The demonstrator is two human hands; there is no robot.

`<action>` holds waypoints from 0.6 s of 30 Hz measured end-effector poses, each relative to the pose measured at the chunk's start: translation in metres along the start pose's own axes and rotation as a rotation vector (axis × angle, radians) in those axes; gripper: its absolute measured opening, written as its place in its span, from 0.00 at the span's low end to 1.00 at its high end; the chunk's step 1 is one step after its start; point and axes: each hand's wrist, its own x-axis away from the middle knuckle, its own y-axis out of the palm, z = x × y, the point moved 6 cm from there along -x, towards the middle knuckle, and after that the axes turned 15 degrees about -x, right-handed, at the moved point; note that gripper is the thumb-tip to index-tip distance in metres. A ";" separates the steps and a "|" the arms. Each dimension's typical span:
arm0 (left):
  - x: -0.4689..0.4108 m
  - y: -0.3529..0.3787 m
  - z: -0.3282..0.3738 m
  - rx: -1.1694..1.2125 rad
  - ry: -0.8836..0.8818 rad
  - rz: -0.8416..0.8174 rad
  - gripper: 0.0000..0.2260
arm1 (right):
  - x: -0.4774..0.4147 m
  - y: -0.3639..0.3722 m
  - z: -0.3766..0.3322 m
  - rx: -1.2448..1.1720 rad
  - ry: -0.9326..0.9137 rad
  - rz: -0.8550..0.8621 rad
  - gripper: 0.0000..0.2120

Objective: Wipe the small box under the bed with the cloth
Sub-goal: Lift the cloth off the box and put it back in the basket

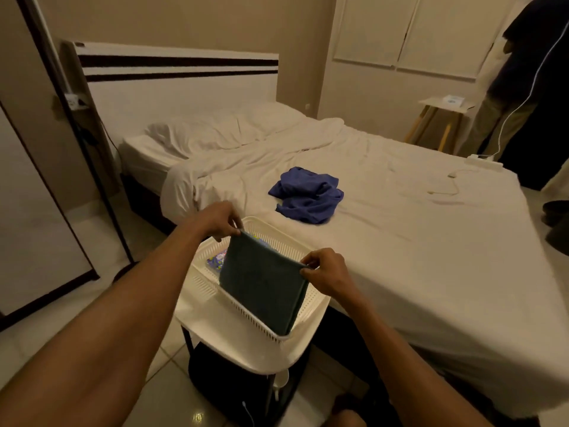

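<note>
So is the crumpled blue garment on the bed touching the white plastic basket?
Apart. The head view shows bare white sheet between the blue garment and the basket rim.

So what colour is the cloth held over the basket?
Dark grey-green cloth, seen in the head view.

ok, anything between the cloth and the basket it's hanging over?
Nothing visible. Left hand and right hand pinch the cloth's top corners; its lower end already hangs over the near rim of the basket. No box under the bed shows.
</note>
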 end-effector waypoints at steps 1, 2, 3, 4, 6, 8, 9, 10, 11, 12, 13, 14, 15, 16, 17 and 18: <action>-0.012 0.013 0.004 -0.001 -0.004 -0.010 0.07 | -0.007 0.002 0.010 0.023 0.032 -0.005 0.08; -0.025 0.025 0.008 -0.005 -0.006 -0.002 0.07 | -0.017 0.005 0.020 0.041 0.049 -0.006 0.07; -0.038 0.037 0.012 -0.012 -0.010 0.018 0.08 | -0.025 0.006 0.030 0.069 0.063 -0.006 0.07; -0.049 0.047 0.014 -0.021 -0.019 0.049 0.08 | -0.033 0.008 0.038 0.106 0.061 -0.008 0.07; -0.071 0.067 0.015 -0.008 -0.040 0.104 0.08 | -0.048 0.011 0.056 0.191 0.047 -0.010 0.08; -0.091 0.085 0.016 0.023 -0.043 0.142 0.06 | -0.060 0.014 0.070 0.271 0.033 -0.020 0.09; -0.101 0.093 0.017 0.033 -0.044 0.153 0.06 | -0.064 0.015 0.075 0.312 0.028 -0.022 0.09; -0.108 0.101 0.020 0.046 -0.043 0.162 0.06 | -0.068 0.017 0.080 0.354 0.018 -0.025 0.08; -0.115 0.108 0.022 0.065 -0.047 0.165 0.06 | -0.072 0.019 0.085 0.403 -0.001 -0.026 0.08; -0.121 0.115 0.025 0.078 -0.046 0.172 0.07 | -0.074 0.020 0.085 0.456 -0.024 -0.024 0.08; -0.125 0.122 0.026 0.087 -0.050 0.176 0.07 | -0.076 0.021 0.085 0.508 -0.045 -0.032 0.08; -0.128 0.127 0.028 0.096 -0.052 0.182 0.07 | -0.076 0.022 0.084 0.538 -0.058 -0.051 0.08; -0.129 0.131 0.031 0.107 -0.053 0.194 0.07 | -0.077 0.023 0.084 0.547 -0.064 -0.068 0.09; -0.129 0.132 0.033 0.116 -0.058 0.225 0.08 | -0.077 0.023 0.083 0.571 -0.049 -0.077 0.09; -0.127 0.133 0.035 0.138 -0.078 0.269 0.08 | -0.077 0.021 0.082 0.595 -0.037 -0.066 0.08; -0.121 0.133 0.037 0.176 -0.110 0.319 0.09 | -0.075 0.018 0.076 0.613 -0.065 -0.024 0.06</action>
